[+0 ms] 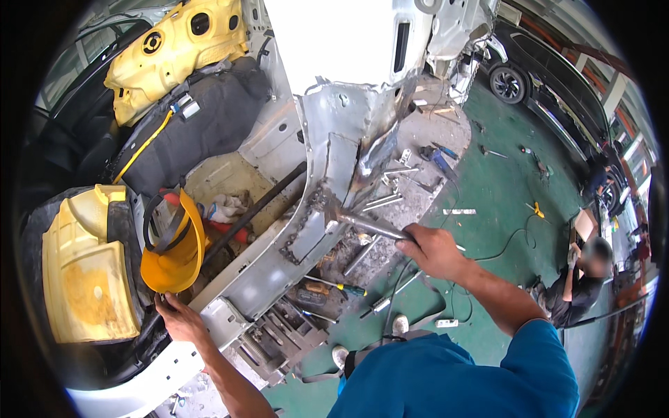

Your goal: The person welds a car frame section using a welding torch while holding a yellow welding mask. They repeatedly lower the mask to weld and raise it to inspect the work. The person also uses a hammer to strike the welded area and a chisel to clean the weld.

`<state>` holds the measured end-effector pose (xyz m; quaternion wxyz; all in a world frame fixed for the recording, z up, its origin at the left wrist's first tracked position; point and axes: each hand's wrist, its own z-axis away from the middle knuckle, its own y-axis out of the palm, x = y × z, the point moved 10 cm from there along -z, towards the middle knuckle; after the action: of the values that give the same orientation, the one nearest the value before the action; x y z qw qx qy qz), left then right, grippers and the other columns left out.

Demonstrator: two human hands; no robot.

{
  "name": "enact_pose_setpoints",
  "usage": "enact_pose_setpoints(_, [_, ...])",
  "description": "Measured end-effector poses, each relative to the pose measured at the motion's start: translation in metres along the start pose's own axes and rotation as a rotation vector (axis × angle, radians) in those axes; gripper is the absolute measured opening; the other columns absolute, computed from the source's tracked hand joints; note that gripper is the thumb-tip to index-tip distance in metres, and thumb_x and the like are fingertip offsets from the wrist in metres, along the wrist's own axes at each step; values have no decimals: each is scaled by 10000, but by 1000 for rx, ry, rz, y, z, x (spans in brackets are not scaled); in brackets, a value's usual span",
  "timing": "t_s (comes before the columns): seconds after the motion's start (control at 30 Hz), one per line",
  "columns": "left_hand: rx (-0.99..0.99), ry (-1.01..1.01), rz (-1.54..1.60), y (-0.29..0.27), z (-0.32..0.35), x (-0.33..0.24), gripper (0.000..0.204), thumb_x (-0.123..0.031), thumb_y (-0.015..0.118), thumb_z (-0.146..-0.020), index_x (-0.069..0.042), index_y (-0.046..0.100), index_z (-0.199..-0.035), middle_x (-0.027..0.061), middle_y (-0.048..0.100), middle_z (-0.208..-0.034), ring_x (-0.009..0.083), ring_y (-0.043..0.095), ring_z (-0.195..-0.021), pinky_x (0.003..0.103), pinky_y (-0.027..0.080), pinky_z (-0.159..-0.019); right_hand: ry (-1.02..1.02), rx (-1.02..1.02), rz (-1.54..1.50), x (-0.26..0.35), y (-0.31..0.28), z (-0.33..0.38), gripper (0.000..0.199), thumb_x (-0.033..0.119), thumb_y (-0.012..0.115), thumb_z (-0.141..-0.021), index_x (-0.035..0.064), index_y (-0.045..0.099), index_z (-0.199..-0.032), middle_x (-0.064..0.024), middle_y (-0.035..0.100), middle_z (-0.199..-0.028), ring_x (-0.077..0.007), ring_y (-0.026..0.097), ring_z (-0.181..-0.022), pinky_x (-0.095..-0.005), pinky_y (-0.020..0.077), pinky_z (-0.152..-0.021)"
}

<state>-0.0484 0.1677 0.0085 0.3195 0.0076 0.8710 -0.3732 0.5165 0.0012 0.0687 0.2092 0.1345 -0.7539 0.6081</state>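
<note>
My right hand (435,251) is closed around the handle of a metal hammer (373,226). The hammer's head lies against the bare grey sheet metal of a car body (306,233), beside a row of dark weld spots. My left hand (182,322) rests at the inner edge of the body's sill, its fingers stretched toward the interior and nothing visible in them. Just beyond those fingertips sits a yellow welding mask (171,268) with a dark headband. A dark bar (258,205) slants across the car's floor behind the sill.
Yellow foam pads (90,279) lie inside the car. On the ground are a screwdriver (341,287), a blue power tool (440,161), metal scraps and cables (512,251). A person (578,279) crouches at the right, near a black car (536,76).
</note>
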Motion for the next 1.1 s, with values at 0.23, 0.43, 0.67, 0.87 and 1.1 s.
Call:
enact_pose_setpoints(0.23, [-2, 25, -83, 1, -1, -1, 527, -569, 437, -1044, -185, 620, -1353, 186, 762, -939, 392, 738, -803, 481, 559, -637, 171, 128, -193, -26, 93, 75, 400, 442, 584, -1004, 50, 664, -1007, -196, 660, -762, -423, 661, -730, -518, 503, -648])
enact_pose_setpoints(0.43, [-29, 26, -61, 1, -1, 1, 560, -600, 420, -1036, -183, 640, -1340, 184, 764, -924, 399, 738, -813, 488, 557, -646, 305, 126, -374, -27, 124, 109, 411, 438, 613, -989, 33, 667, -1032, -195, 662, -734, -414, 672, -718, -513, 516, -651])
enact_pose_setpoints(0.67, [-27, 61, -88, 2, -1, 0, 569, -605, 421, -1034, -175, 645, -1333, 188, 762, -906, 406, 733, -784, 503, 548, -615, 159, 60, -354, -2, 117, 90, 399, 412, 634, -982, 24, 638, -1077, -191, 657, -713, -408, 669, -681, -517, 508, -621])
enact_pose_setpoints(0.87, [-50, 95, -42, 0, -1, -3, 565, -604, 418, -1036, -176, 656, -1317, 191, 760, -900, 406, 732, -763, 503, 546, -597, 214, 21, -381, -1, 118, 66, 394, 387, 672, -964, 13, 634, -1082, -171, 642, -670, -378, 655, -611, -484, 506, -598])
enact_pose_setpoints(1.1, [-31, 84, -120, 0, 0, -5, 573, -587, 408, -1043, -145, 659, -1308, 183, 760, -877, 393, 733, -742, 498, 552, -588, 334, 87, -579, -27, 147, 108, 355, 319, 765, -895, 24, 643, -1051, -155, 666, -753, -288, 673, -668, -417, 514, -624])
